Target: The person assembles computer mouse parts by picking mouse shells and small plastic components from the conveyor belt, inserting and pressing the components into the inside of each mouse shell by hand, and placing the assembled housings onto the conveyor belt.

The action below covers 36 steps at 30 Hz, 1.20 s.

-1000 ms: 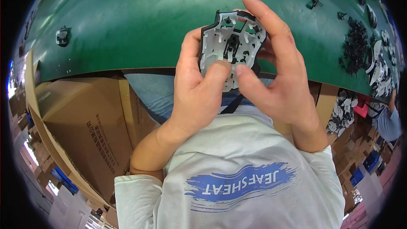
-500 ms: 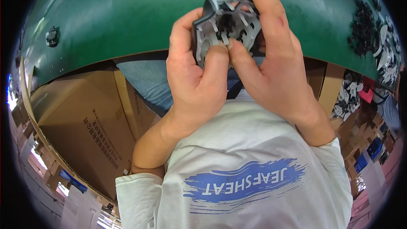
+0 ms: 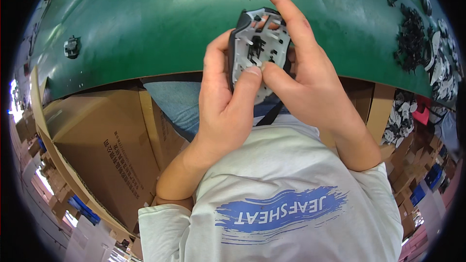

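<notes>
Both my hands hold a hollow moulded plastic shell [image 3: 268, 39] just above the table's near edge. Pale grey on the inside with a dark rim, it has several pegs and black parts within. Its open side faces me. My left hand [image 3: 222, 92] wraps the left side, with its thumb pressed on the inside near the lower end. On the other side, my right hand [image 3: 310, 82] grips the shell with its thumb beside the left one, while the index finger sticks out past the far right edge. The fingers behind the shell are partly hidden.
A green table [image 3: 160, 29] spans the far side. On it lie a small grey-black part [image 3: 72, 47] at left, and black parts [image 3: 411, 39] and grey-white pieces [image 3: 444, 70] at right. An open cardboard box [image 3: 97, 131] stands at lower left; another with pale parts [image 3: 400, 119] is at right.
The shell has tilted, so its inside now shows longer and more squarely toward me. Both hands sit slightly lower in the picture, still gripping it. The whole view has shifted a little.
</notes>
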Motion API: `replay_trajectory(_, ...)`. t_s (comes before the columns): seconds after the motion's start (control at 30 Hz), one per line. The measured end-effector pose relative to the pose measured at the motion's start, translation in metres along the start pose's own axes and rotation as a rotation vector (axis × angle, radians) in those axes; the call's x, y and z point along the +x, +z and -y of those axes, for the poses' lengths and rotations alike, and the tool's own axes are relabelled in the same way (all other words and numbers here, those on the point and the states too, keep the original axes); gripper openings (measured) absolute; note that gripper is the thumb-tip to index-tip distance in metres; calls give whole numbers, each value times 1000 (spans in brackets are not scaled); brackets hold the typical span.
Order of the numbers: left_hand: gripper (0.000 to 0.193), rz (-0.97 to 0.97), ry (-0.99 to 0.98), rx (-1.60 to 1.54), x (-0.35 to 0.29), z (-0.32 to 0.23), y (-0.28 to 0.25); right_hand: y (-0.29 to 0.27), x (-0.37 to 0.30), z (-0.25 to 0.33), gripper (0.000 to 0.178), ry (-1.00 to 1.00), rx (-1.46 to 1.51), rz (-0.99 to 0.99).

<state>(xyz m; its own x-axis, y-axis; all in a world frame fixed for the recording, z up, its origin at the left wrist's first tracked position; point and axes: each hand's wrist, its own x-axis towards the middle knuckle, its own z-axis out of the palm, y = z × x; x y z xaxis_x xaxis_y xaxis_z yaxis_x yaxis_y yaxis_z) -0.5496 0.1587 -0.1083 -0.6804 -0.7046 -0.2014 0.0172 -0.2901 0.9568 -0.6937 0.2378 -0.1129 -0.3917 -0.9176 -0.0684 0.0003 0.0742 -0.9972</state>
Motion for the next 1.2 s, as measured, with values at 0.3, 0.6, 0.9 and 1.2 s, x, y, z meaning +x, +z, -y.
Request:
replay_trajectory(0.3,72,142,78,144,-2,-29,-10,-23,3,26,95,64,401,174)
replay_trajectory(0.6,51,9,926,468,4,22,-23,-38,13,-6,45,-742,-293,-28)
replay_trajectory(0.9,48,103,1018,360,0,26,-30,-38,14,0,33,-861,-223,17)
replay_trajectory(1.2,47,-50,455,339,-18,5,-49,-33,16,16,61,-241,-43,143)
